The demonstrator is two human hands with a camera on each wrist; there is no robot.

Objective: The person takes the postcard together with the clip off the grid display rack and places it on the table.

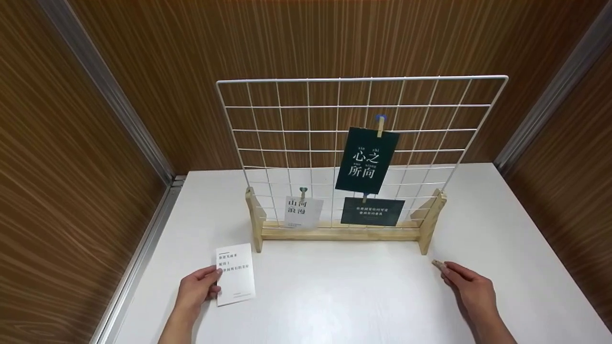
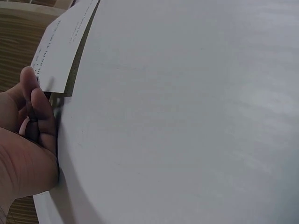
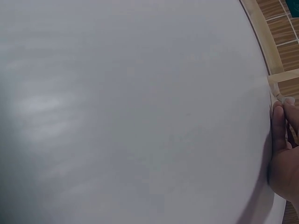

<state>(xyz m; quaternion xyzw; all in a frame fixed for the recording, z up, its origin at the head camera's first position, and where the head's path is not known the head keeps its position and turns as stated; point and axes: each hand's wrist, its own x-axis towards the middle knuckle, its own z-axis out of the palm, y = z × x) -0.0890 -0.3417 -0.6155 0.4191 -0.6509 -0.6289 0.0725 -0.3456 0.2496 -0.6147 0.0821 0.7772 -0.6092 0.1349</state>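
Observation:
At the front left, my left hand [image 1: 195,287] pinches the left edge of a white card [image 1: 237,282] printed with dark characters. In the left wrist view, the thumb lies over the printed face of that card [image 2: 63,51], which is held low over the tabletop. My right hand [image 1: 471,289], at the front right, pinches a small wooden clothespin [image 1: 437,263] between thumb and fingers. The clothespin's tip points toward the right foot of a white wire grid rack [image 1: 310,129]. In the right wrist view, the right hand [image 3: 284,154] shows at the right edge.
Clipped to the rack are a tall dark green card [image 1: 367,179], a small dark green card [image 1: 373,217] and a white card [image 1: 306,217]. A wooden base [image 1: 342,234] carries the rack on a white table [image 1: 334,291]. Wood-grain panels [image 1: 119,191] enclose the sides and back.

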